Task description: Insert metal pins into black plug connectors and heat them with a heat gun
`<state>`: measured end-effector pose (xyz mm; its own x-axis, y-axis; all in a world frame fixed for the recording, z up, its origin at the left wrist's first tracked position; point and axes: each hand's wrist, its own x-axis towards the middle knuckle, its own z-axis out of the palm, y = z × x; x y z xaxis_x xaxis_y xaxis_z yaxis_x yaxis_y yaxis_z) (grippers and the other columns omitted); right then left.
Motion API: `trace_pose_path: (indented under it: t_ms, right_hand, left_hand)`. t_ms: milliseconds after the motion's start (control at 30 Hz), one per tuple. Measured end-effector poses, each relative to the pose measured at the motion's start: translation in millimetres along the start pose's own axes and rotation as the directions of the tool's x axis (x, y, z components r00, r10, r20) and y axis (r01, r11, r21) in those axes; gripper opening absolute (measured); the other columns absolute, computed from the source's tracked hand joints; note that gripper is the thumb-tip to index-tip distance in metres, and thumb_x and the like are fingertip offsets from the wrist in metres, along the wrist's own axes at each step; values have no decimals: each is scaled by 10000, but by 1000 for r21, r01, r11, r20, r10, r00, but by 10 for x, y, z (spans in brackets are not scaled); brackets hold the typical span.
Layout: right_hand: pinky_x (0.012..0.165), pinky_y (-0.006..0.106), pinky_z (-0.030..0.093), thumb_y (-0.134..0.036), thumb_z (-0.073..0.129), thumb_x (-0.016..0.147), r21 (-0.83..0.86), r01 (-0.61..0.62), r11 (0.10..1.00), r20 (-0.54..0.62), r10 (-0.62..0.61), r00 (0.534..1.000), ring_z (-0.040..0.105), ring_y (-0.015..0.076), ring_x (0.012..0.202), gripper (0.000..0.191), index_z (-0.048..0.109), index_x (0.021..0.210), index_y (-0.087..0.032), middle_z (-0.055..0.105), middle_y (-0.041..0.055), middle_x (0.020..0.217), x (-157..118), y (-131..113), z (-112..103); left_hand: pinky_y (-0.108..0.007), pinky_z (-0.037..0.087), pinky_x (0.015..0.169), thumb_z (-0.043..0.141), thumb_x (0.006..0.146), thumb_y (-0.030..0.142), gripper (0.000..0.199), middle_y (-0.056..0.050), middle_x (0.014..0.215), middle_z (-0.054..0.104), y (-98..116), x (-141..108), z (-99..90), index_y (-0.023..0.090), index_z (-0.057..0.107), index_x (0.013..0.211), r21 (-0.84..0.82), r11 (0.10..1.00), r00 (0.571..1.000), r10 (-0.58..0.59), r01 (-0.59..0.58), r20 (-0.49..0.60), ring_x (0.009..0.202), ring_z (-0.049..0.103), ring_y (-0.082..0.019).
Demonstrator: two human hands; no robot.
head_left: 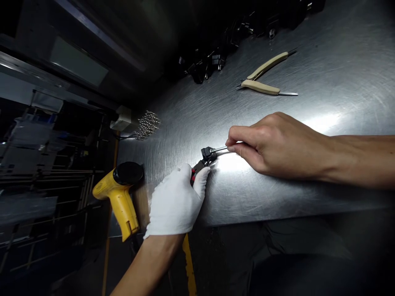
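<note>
My left hand (177, 199), in a white glove, is closed around a dark piece with red edges (197, 167); its kind is partly hidden by the fingers. At the far end of that piece is a small black block (206, 153), just above the metal table. My bare right hand (271, 146) pinches a thin metal rod (219, 149) between thumb and forefinger. The rod's other end meets the black block; whether it goes inside cannot be made out.
Pliers with cream handles (265, 87) lie spread on the metal table (339, 82). Several black parts with metal prongs (217, 61) are heaped at the back. A bundle of metal pins (148, 125) stands at the left, and a yellow heat gun (121, 197) sits by the table's left edge.
</note>
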<state>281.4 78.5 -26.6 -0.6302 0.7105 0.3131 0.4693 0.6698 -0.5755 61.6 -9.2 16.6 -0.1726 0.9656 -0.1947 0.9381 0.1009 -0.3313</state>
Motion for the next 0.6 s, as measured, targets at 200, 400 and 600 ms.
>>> trace_pose_path:
  t_ms: [200,400,600]
  right_hand:
    - [566,294,360,-243,556,976,3,-11,1000,12,11,1000,554,141,545,170,705,1016,-173,656,-1,653,-19,-28,1]
    - [566,293,357,-218,514,986,-30,-7,1000,-2,7,1000,579,144,557,179,682,976,-160,682,13,676,-37,-59,15]
    - [487,284,285,-217,487,999,-89,-16,996,9,17,1000,413,111,449,197,654,916,-152,528,-21,537,-78,-136,30]
  left_hand:
    - [-316,296,528,279,1010,635,498,-47,738,643,43,-39,-36,238,504,810,0,1000,1000,-17,17,10,673,645,-268]
    - [-318,326,509,250,1005,654,554,-77,765,692,98,-46,-57,230,565,838,23,998,999,-51,51,20,657,661,-273]
    - [-323,292,501,210,1013,646,586,-85,767,703,186,-86,-33,226,582,844,18,996,996,-86,86,5,662,671,-290]
